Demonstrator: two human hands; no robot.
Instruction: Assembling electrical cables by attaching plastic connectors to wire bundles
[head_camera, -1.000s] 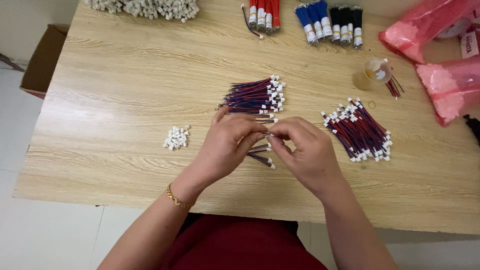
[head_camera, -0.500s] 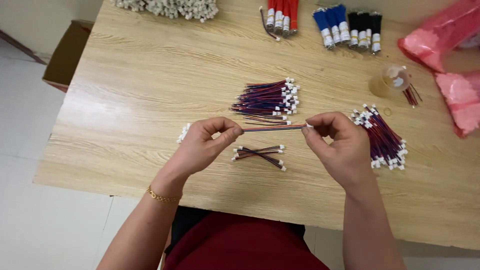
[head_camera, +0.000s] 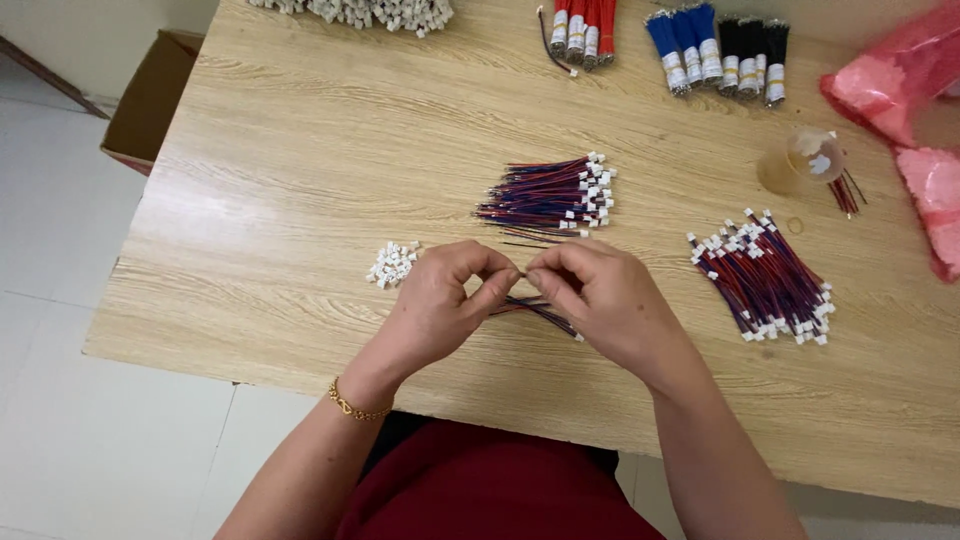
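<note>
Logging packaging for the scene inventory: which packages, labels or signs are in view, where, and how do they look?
Pink plastic bags: far right of the table, crumpled, translucent pink.
Cardboard box: on the floor off the table's left far corner, open, brown.
White label bands: wrapped round the red, blue and black wire bundles at the far edge; print too small to tell.
No signs or screens.

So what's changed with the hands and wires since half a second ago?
The left hand and right hand have come together: half a second ago they were apart with a red-and-blue wire stretched between them; now the fingertips meet above the few loose wires on the table. Whether the wire is in their grip now is hidden. The wire bundle, the right pile and the small white connectors lie as before.
</note>
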